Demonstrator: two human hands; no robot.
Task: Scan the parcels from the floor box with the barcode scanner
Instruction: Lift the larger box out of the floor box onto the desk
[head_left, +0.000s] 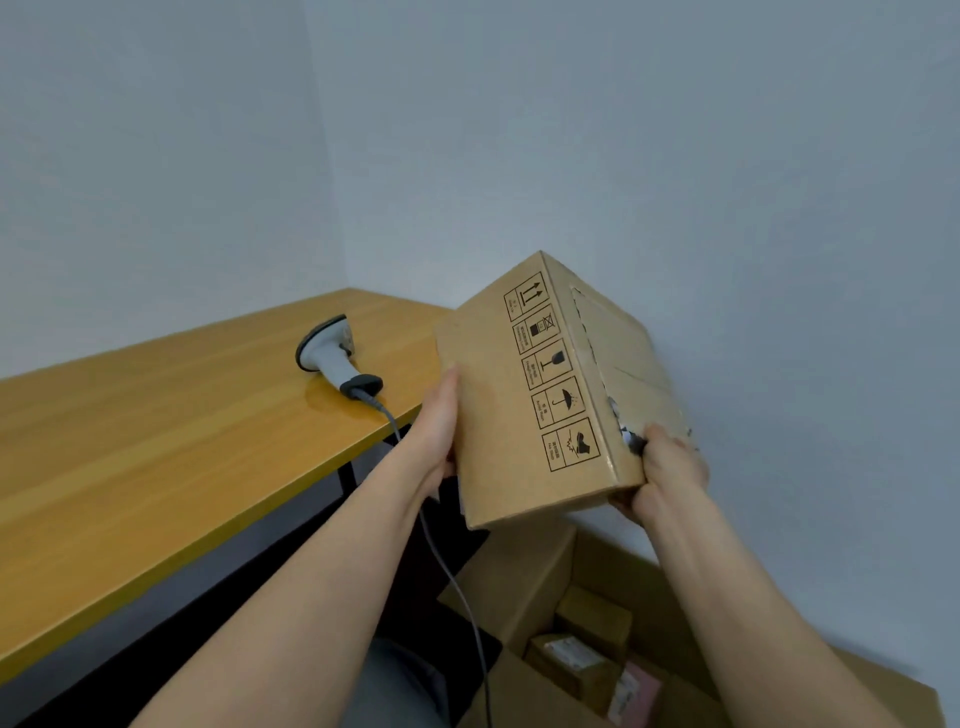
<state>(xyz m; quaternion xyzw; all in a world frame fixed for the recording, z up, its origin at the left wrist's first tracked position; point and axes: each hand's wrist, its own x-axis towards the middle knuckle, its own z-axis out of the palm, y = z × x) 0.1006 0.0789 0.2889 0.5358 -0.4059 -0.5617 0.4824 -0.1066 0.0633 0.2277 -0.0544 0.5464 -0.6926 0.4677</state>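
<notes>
The parcel (524, 395) is made of matt brown cardboard, printed with 5 black handling symbols (its torn tape edge looks rough). The table (156, 441) is finished in smooth, faintly glossy wood grain. The scanner (332, 353) is moulded in grey plastic with black trim.

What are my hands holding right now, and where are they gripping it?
Both hands hold one cardboard parcel: left hand on its left side, right hand at its lower right corner.
</notes>
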